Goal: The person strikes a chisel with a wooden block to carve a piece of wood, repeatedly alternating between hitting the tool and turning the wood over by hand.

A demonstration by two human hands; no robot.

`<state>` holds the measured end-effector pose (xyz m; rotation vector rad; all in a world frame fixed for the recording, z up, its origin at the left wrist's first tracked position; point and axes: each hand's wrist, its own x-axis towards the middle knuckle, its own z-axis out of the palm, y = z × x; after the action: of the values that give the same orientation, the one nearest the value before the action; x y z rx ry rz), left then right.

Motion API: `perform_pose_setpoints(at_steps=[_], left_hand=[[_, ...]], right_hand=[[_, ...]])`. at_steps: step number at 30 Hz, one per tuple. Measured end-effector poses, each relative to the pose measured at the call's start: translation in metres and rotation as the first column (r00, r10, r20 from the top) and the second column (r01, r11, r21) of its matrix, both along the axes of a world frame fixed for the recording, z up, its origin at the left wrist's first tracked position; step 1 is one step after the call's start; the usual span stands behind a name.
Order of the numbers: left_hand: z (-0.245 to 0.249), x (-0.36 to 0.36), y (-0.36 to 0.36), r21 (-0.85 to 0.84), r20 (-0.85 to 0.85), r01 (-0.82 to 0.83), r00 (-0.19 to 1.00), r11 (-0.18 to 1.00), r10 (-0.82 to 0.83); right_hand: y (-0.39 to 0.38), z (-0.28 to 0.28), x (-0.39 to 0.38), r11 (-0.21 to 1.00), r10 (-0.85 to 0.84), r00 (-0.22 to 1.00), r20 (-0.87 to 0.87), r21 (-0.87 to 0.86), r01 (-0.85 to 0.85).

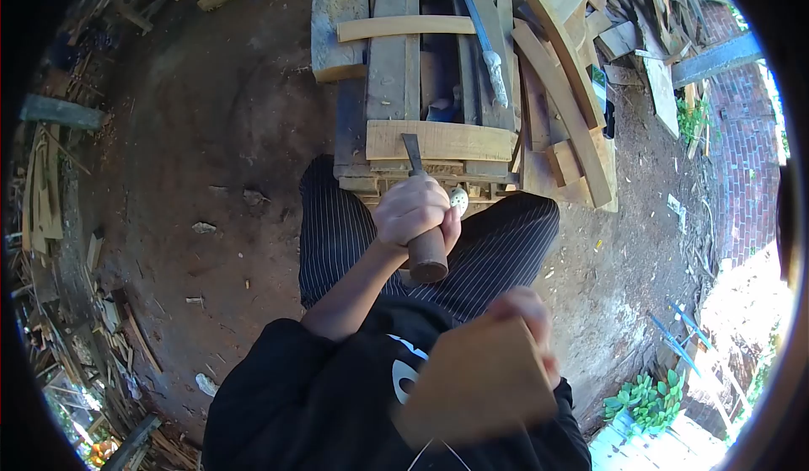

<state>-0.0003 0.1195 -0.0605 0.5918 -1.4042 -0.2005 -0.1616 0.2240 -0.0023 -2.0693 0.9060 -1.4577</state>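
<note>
In my left hand (413,210) is a chisel (428,256), its thick round wooden handle wrapped by my closed fingers. The narrow metal blade points away from me, with its tip over a pale wooden board (472,141) lying across the bench front. A small white dotted item (458,200) shows beside my left hand; I cannot make out what it is. My right hand (527,323) grips a wooden block (480,378), held high near my chest and blurred by motion. The block hides part of that hand, and no handle shows.
A curved wooden strip (409,27) and a thin blue-bladed tool with a white grip (495,75) lie on the plank bench (392,66). Long curved pieces (569,117) lean at its right. Scrap wood is piled along both sides of the dirt floor (211,168).
</note>
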Motion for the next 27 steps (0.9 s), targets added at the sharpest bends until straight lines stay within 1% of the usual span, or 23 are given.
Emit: perform_pose_setpoints(at_steps=[2, 3, 4, 5, 6, 7, 8, 9, 10, 11, 12, 13, 14, 15, 17, 19, 20, 21, 22, 23, 24, 26, 27], left_hand=[[0.001, 0.001, -0.002, 0.003, 0.016, 0.005, 1.0, 1.0, -0.006], [0.001, 0.0, -0.003, 0.007, -0.017, 0.009, 1.0, 1.0, -0.009], [0.002, 0.0, -0.003, 0.012, -0.05, 0.014, 0.999, 1.0, -0.013], [0.002, 0.0, -0.005, 0.014, -0.082, 0.013, 0.997, 1.0, -0.011], [0.001, 0.001, -0.009, -0.019, -0.029, 0.013, 0.999, 1.0, -0.014], [-0.002, 0.001, -0.006, -0.037, 0.024, 0.021, 1.0, 0.999, -0.02], [0.0, 0.001, -0.005, -0.019, 0.036, 0.019, 0.999, 1.0, -0.018], [0.002, 0.0, -0.004, -0.006, 0.047, 0.02, 0.999, 1.0, -0.019], [0.001, -0.002, -0.005, -0.013, 0.012, 0.02, 1.0, 1.0, -0.02], [-0.002, -0.003, -0.007, -0.021, -0.021, 0.021, 1.0, 1.0, -0.022], [-0.003, -0.003, -0.008, -0.029, -0.054, 0.021, 0.998, 0.999, -0.022], [-0.001, -0.001, -0.011, -0.029, -0.02, 0.01, 1.0, 1.0, -0.011], [0.002, 0.0, -0.009, -0.017, 0.013, 0.002, 1.0, 1.0, -0.002], [0.003, 0.001, -0.008, -0.007, 0.047, -0.004, 0.999, 1.0, 0.004], [0.004, -0.002, -0.01, -0.011, 0.008, -0.011, 1.0, 1.0, 0.011], [0.003, -0.005, -0.009, -0.009, -0.052, -0.03, 0.998, 1.0, 0.029], [0.005, -0.004, -0.011, -0.024, -0.051, -0.047, 0.998, 0.999, 0.046], [0.007, -0.003, -0.016, -0.042, -0.02, -0.046, 0.999, 0.998, 0.045], [0.006, -0.001, -0.013, -0.039, 0.011, -0.038, 0.999, 0.999, 0.038], [0.005, -0.001, -0.011, -0.04, 0.042, -0.029, 0.999, 0.999, 0.03], [0.003, -0.003, -0.012, -0.034, 0.007, -0.052, 0.999, 0.998, 0.052], [0.004, -0.005, -0.007, 0.033, -0.008, -0.1, 0.995, 0.994, 0.101], [0.004, -0.006, -0.005, 0.062, -0.013, -0.12, 0.993, 0.991, 0.121]], right_hand=[[0.005, -0.012, 0.0, 1.0, -0.009, 0.998, 0.056, 0.006, 0.008], [-0.007, -0.006, 0.008, 0.993, -0.071, 0.992, -0.1, -0.096, 0.062], [-0.018, 0.0, 0.016, 0.974, -0.148, 0.958, -0.245, -0.202, 0.099], [-0.025, 0.002, 0.02, 0.943, -0.23, 0.898, -0.374, -0.312, 0.112], [-0.017, 0.002, 0.009, 0.995, -0.063, 0.967, -0.245, -0.088, 0.042], [-0.004, -0.004, -0.003, 1.0, 0.025, 0.999, -0.044, 0.018, -0.024], [0.0, -0.011, -0.004, 0.999, 0.041, 0.998, 0.036, 0.023, -0.042], [-0.005, -0.018, 0.002, 1.0, -0.006, 1.0, 0.003, -0.019, 0.006], [-0.018, -0.014, 0.016, 0.996, -0.059, 0.995, -0.074, -0.075, 0.054], [-0.032, 0.004, 0.023, 0.985, -0.154, 0.948, -0.279, -0.115, 0.127], [-0.027, 0.012, 0.021, 0.964, -0.233, 0.915, -0.329, -0.205, 0.171], [-0.028, 0.01, 0.018, 0.933, -0.223, 0.944, -0.245, -0.335, 0.134], [-0.012, 0.004, 0.005, 0.989, -0.087, 0.994, -0.068, -0.126, 0.078], [-0.009, -0.003, 0.0, 0.998, -0.049, 0.995, -0.083, -0.052, 0.045], [-0.002, -0.017, -0.01, 0.995, 0.021, 0.994, -0.107, 0.1, -0.01], [-0.034, 0.011, 0.029, 0.977, -0.207, 0.936, -0.286, -0.108, 0.183], [-0.032, 0.016, 0.024, 0.96, -0.233, 0.909, -0.347, -0.231, 0.158], [-0.033, 0.013, 0.022, 0.934, -0.202, 0.939, -0.279, -0.344, 0.099], [-0.021, 0.011, 0.008, 0.991, -0.023, 0.993, -0.118, -0.136, 0.007], [-0.016, 0.011, 0.003, 0.997, 0.01, 0.995, -0.102, -0.074, -0.018], [-0.015, 0.016, 0.001, 0.999, 0.04, 0.996, -0.083, -0.012, -0.041], [-0.028, 0.02, 0.018, 0.995, -0.096, 0.953, -0.289, -0.067, 0.08], [-0.033, 0.02, 0.025, 0.99, -0.141, 0.932, -0.335, -0.052, 0.131]])
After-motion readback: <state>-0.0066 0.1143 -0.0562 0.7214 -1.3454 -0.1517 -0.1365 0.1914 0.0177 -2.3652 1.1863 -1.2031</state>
